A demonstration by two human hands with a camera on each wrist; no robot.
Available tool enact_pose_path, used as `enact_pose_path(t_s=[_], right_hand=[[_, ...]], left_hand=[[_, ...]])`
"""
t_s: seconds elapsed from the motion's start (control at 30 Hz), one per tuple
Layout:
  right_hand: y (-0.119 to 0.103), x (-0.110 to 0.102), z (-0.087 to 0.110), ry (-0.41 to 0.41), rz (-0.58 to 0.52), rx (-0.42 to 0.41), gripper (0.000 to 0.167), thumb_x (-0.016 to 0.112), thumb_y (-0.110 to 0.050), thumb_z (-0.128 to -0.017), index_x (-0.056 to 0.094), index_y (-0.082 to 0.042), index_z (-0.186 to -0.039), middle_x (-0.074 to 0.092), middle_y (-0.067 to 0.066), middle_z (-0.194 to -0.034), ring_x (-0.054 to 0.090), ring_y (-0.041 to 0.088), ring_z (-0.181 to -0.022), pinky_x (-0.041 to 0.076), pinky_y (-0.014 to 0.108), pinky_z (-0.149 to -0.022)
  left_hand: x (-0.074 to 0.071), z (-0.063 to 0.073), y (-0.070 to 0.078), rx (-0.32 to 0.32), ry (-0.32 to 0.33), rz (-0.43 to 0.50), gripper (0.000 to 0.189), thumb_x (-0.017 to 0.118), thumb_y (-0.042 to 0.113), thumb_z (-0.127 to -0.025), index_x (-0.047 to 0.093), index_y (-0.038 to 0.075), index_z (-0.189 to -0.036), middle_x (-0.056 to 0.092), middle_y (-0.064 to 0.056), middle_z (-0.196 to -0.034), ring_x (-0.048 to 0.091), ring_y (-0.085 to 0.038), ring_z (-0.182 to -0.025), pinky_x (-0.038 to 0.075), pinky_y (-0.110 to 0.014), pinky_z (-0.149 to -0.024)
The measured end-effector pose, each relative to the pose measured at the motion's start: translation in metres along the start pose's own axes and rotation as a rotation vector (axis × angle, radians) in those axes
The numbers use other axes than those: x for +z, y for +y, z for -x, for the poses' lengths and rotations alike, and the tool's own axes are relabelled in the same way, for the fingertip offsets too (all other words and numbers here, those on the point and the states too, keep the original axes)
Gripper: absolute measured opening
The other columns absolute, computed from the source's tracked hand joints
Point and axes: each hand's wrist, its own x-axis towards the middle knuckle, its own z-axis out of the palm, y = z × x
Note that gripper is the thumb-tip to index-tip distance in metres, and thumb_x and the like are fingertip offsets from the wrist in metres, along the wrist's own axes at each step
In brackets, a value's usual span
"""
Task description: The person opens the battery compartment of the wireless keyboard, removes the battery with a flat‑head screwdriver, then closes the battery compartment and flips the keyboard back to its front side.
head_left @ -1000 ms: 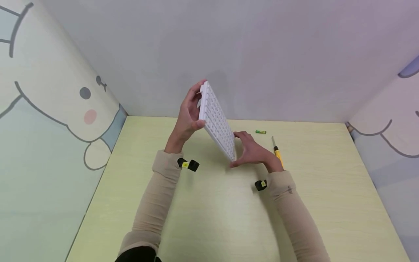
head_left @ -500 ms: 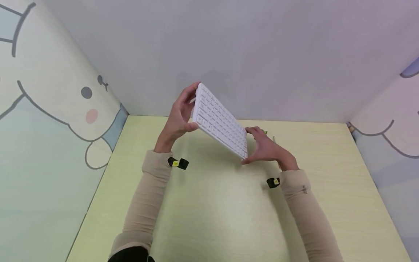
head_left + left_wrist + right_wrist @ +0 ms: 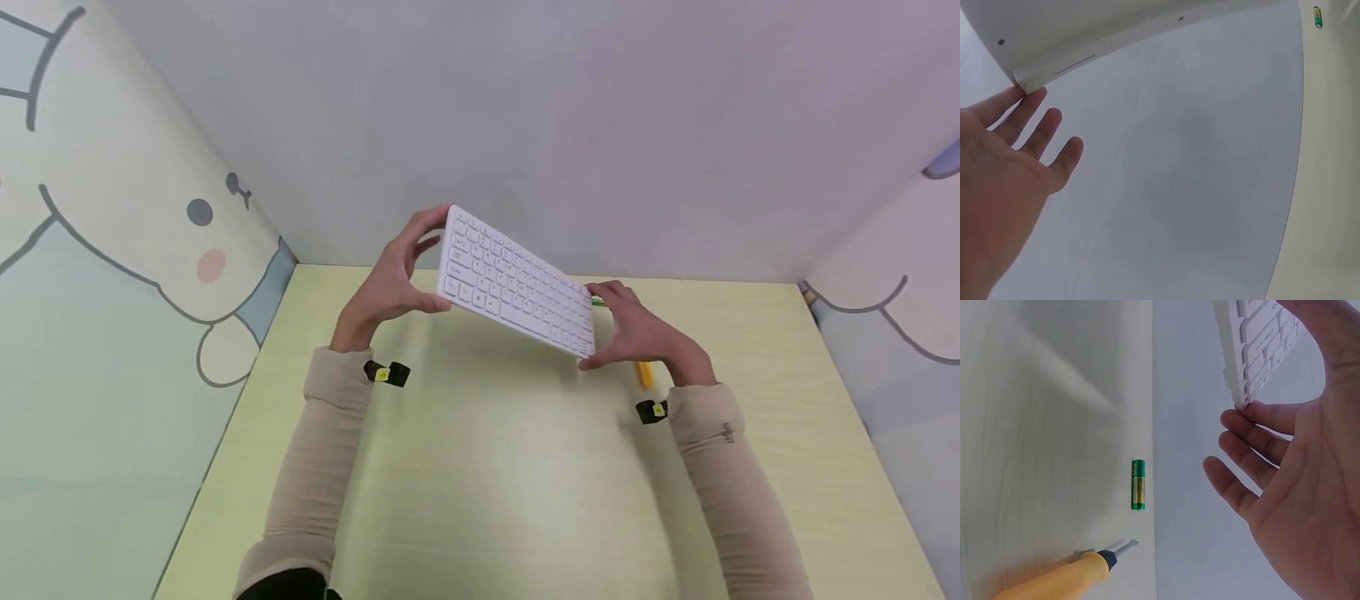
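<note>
A white keyboard (image 3: pixel 517 283) is held up over the table, its keys facing the head camera and its left end higher than its right. My left hand (image 3: pixel 386 279) grips the left end, thumb at the lower corner and fingers at the upper one. At the other end my right hand (image 3: pixel 637 329) pinches the short side between thumb and fingers. The left wrist view shows the keyboard's underside (image 3: pixel 1116 28) with small screws and a raised strip along one long edge. In the right wrist view, fingertips touch a corner of the keyboard (image 3: pixel 1257 350).
On the pale wooden table (image 3: pixel 480 467), a green battery (image 3: pixel 1139 484) lies near the back wall (image 3: pixel 675 150). A screwdriver with a yellow handle (image 3: pixel 1060 581) lies close by, partly hidden by my right hand in the head view. Printed side walls flank the table.
Both hands have moved apart sideways in view as the keyboard turned from nearly edge-on to show its keys. Its left end has come down somewhat and its right end has shifted right.
</note>
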Motion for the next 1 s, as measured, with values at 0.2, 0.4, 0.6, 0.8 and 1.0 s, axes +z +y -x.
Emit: enact_pose_path(t_s=[0.2, 0.4, 0.6, 0.8, 1.0], right_hand=[[0.003, -0.005, 0.004, -0.001, 0.028, 0.02, 0.126, 0.1, -0.053, -0.051, 0.034, -0.019, -0.154, 0.037, 0.009, -0.151, 0.034, 0.033, -0.14, 0.039, 0.062, -0.113], [0.006, -0.006, 0.007, -0.003, 0.049, 0.036, 0.126, 0.1, -0.05, -0.051, 0.034, -0.016, -0.154, 0.038, 0.011, -0.149, 0.034, 0.033, -0.138, 0.04, 0.061, -0.113], [0.009, -0.009, 0.01, -0.007, 0.079, 0.061, 0.127, 0.1, -0.048, -0.052, 0.033, -0.014, -0.154, 0.037, 0.013, -0.148, 0.033, 0.033, -0.137, 0.039, 0.062, -0.113], [0.011, -0.009, 0.01, -0.008, 0.092, 0.064, 0.125, 0.1, -0.049, -0.053, 0.033, -0.013, -0.153, 0.037, 0.014, -0.147, 0.033, 0.034, -0.136, 0.038, 0.062, -0.113], [0.011, -0.003, 0.011, -0.016, 0.112, 0.08, 0.126, 0.099, -0.049, -0.054, 0.033, -0.011, -0.154, 0.037, 0.013, -0.149, 0.033, 0.035, -0.138, 0.038, 0.063, -0.114]], left_hand=[[-0.009, 0.008, -0.002, -0.098, -0.052, -0.168, 0.115, 0.095, 0.007, -0.061, 0.034, 0.018, -0.159, 0.035, -0.001, -0.161, 0.03, -0.019, -0.151, 0.025, -0.054, -0.128], [-0.014, 0.019, -0.006, -0.211, -0.097, -0.228, 0.117, 0.099, 0.017, -0.061, 0.034, 0.027, -0.158, 0.032, 0.009, -0.162, 0.029, -0.012, -0.151, 0.025, -0.046, -0.129], [-0.016, 0.028, -0.01, -0.351, -0.136, -0.311, 0.12, 0.1, 0.03, -0.061, 0.03, 0.031, -0.159, 0.026, 0.011, -0.164, 0.022, -0.015, -0.154, 0.024, -0.052, -0.128], [-0.016, 0.036, -0.024, -0.432, -0.171, -0.371, 0.123, 0.1, 0.03, -0.061, 0.028, 0.026, -0.16, 0.024, 0.003, -0.167, 0.02, -0.022, -0.156, 0.024, -0.057, -0.128], [-0.015, 0.044, -0.045, -0.482, -0.201, -0.427, 0.122, 0.099, 0.029, -0.061, 0.029, 0.023, -0.16, 0.026, -0.001, -0.166, 0.021, -0.025, -0.155, 0.024, -0.055, -0.128]])
